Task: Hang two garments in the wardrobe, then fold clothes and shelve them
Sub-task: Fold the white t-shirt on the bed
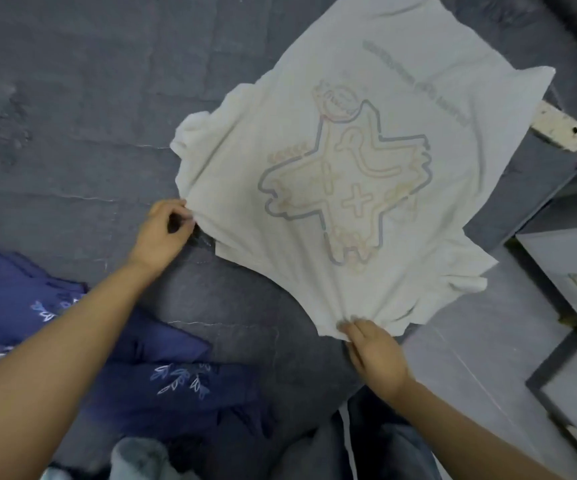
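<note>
White T-shirt, soft thin cotton, lies spread and wrinkled on the grey bed, reaching its right edge. Its print shows through faintly: a looping outline figure in blue, yellow and pink, with a line of grey writing above (too blurred to read). The left hand pinches one edge of the shirt between curled fingers; the right hand grips the near edge, bunching the cloth. One dark blue garment with pale leaf embroidery lies crumpled near the bed's near-left corner. A pale phone rests beside the shirt at the right edge.
</note>
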